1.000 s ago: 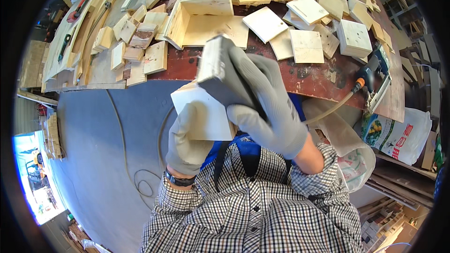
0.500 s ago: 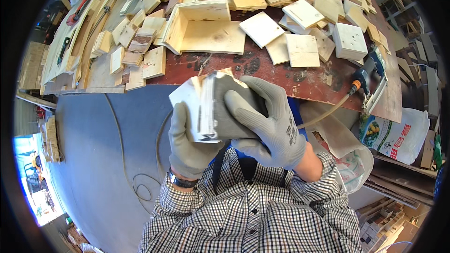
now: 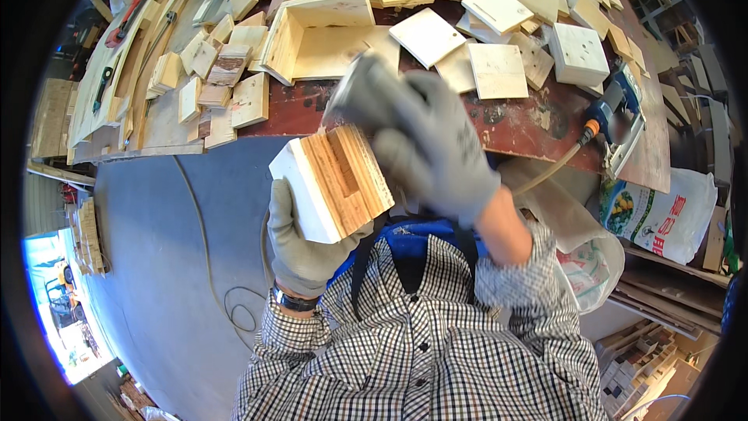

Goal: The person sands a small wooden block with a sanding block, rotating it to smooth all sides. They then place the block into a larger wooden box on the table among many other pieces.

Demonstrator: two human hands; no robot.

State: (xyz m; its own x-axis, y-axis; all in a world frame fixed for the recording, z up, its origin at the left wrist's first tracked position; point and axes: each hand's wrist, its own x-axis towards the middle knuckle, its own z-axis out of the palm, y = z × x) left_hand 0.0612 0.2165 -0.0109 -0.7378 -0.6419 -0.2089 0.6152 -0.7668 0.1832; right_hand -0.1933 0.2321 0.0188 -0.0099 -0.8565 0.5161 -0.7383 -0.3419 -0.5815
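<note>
My left hand, in a grey work glove, is closed around the lower left side of a wooden block. The block is tilted, with a pale smooth face at the left and a layered wood side that has a long recess in it. Above and to the right, my gloved right hand grips a dark grey sanding block, apart from the wood. Motion smears this hand and the tool; the tool's underside is hidden.
Ahead, a dark red workbench bears many wooden squares and an open-sided wooden box. A nail gun with a hose lies at its right edge. Plastic bags hang at the right; a cable crosses the grey floor.
My right hand has lifted the sanding block off the wooden block, up and away, uncovering the recessed side. My left hand still holds the wood, slightly lower and turned.
</note>
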